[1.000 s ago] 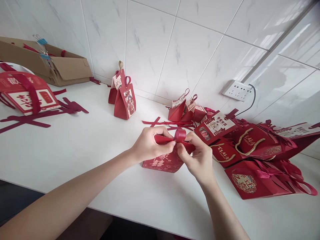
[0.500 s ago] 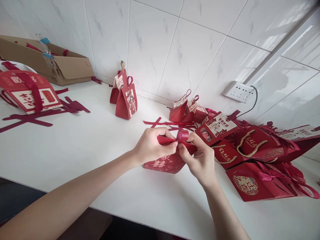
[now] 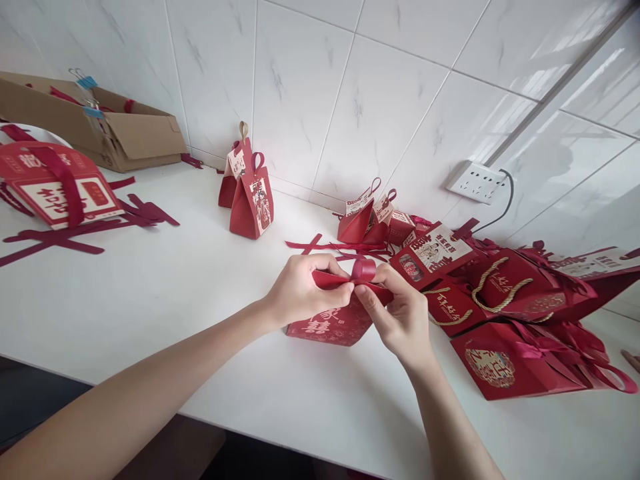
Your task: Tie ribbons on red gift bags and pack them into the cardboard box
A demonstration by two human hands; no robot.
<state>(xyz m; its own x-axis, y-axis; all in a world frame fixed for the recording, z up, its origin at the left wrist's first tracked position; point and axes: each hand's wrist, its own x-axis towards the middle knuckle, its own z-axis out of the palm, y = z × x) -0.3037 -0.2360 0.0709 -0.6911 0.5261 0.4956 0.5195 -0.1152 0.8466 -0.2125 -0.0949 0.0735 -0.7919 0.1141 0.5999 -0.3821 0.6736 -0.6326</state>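
Note:
A red gift box (image 3: 325, 328) with pale printed characters stands on the white table in front of me. From its top edge sticks up a loop of dark red ribbon (image 3: 364, 269). My left hand (image 3: 310, 290) pinches the box's top edge just left of the loop, thumb in front and fingers behind. On the other side, my right hand (image 3: 397, 307) grips the same edge, its thumb pressed near the base of the loop. The two thumbs almost meet there. My fingers hide part of the box's top and where the ribbon passes through.
Finished-looking red boxes (image 3: 515, 360) crowd the right side. Two small upright boxes (image 3: 253, 203) stand near the tiled wall. Ribbon strips (image 3: 145, 212) and flat red cards (image 3: 65, 190) lie left, before a cardboard box (image 3: 145, 137). A socket strip (image 3: 477, 182) is on the wall. Another person's fingers (image 3: 631, 360) show at the right edge.
My hands and the gift box stay almost in place. The view has shifted very slightly. Fingertips of another person have come in at the right edge.

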